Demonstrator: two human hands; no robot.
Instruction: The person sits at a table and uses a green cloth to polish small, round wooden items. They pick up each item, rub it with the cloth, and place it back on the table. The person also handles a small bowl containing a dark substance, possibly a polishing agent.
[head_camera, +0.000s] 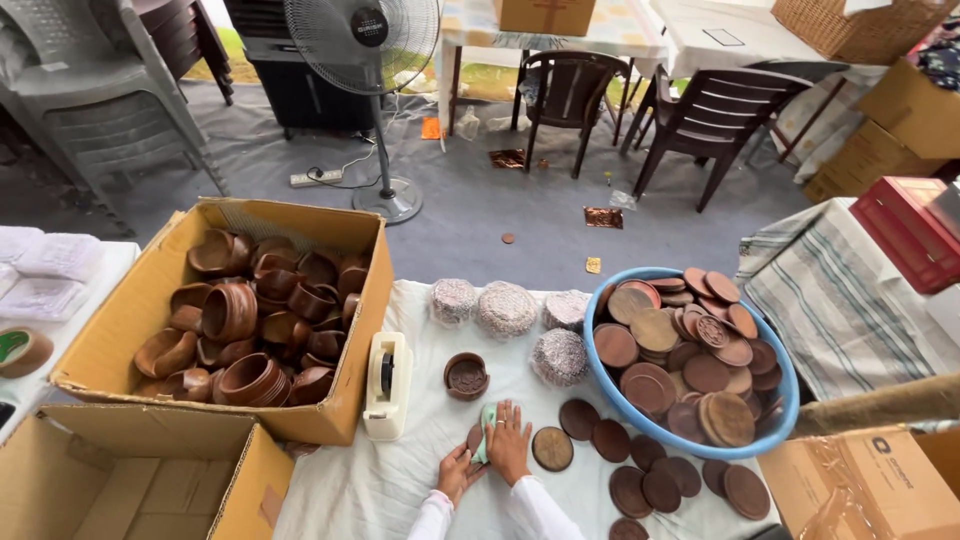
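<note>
landmark: white tape dispenser (385, 385), standing on the white cloth-covered table (400, 490).
right hand (510, 445): right of the dispenser, fingers flat and spread, pressing a pale green cloth (484, 430); not closed around anything.
left hand (457, 470): just below-right of the dispenser, curled at the edge of a small round brown wooden lid (474, 438); how firm the hold is, cannot tell.
relation: lid lies between both hands, under the cloth; both touch it; round, no long axis.
near: small brown clay pot (466, 375) just right of the dispenser; blue plastic basin of lids (640, 415) farther right; cardboard box of clay pots (130, 315) left.
room: grey floor, chairs, pedestal fan (372, 60) beyond.
</note>
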